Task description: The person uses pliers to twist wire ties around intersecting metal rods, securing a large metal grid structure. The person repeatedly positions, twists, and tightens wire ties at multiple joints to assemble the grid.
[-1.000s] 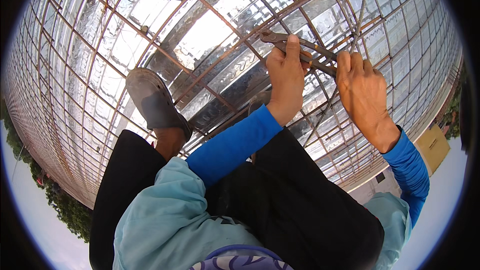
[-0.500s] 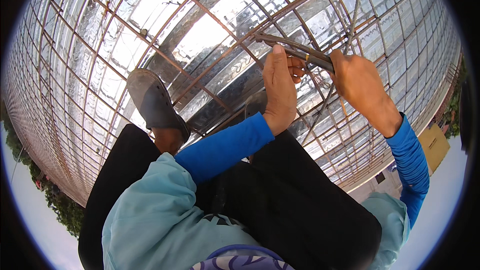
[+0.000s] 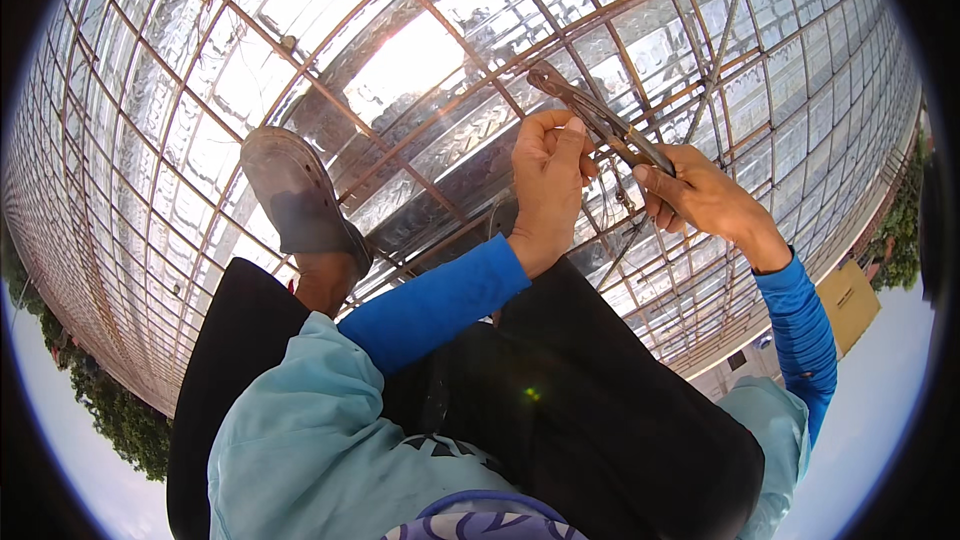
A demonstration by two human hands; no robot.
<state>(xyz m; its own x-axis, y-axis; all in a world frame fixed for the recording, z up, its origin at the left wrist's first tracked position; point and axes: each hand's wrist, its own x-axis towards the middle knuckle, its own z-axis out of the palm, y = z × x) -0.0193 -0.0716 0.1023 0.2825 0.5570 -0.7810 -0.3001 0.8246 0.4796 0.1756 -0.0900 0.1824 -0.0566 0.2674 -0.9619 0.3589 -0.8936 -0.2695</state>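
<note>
My right hand [image 3: 700, 196] is wrapped around the handles of rusty pincers [image 3: 590, 112]. Their head points up and to the left, over the brown rebar mesh [image 3: 440, 20]. Close beside the pincers, my left hand [image 3: 552, 175] is closed, with thumb and forefinger pressed together. Anything thin between those fingertips is too small to make out. Some thin, tangled wire [image 3: 622, 196] shows between the two hands, lower down; I cannot tell whether either hand touches it.
Shiny corrugated metal sheeting [image 3: 410, 70] lies under the mesh. My dark clog [image 3: 292, 185] rests on the bars at left; the other foot is partly hidden behind my left hand. A thicker bar [image 3: 722, 45] crosses the grid diagonally. A yellow structure [image 3: 848, 306] stands beyond the right edge.
My right hand has moved down with the pincers, which now tilt more steeply. The left hand has drawn down and left slightly, its thumb and forefinger now closed together.
</note>
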